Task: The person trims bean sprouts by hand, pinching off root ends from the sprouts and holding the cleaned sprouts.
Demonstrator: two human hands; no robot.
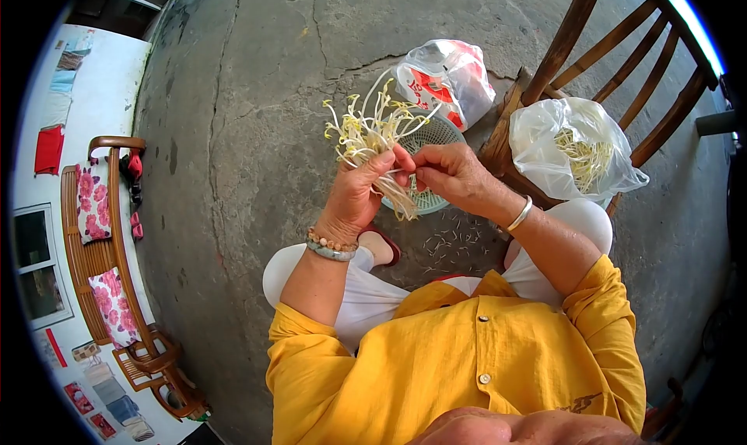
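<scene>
A bunch of bean sprouts (366,138), with yellow heads and pale stems, is held in my left hand (358,188), its fingers wrapped round the stems. Close beside it, my right hand (455,176) has its thumb and forefinger pinched together at the root ends; whatever is between the fingertips is too small to make out. Beneath both hands a pale green mesh basket (442,131) stands on the floor, partly hidden by them. Thin root bits (455,243) lie scattered on the floor between my feet.
On a wooden chair (506,138) at the right sits an open plastic bag (537,145) of sprouts (583,157). A red and white plastic bag (443,83) stands on the floor beyond the basket. A wooden bench (85,274) with flowered cushions (115,305) lies along the left wall.
</scene>
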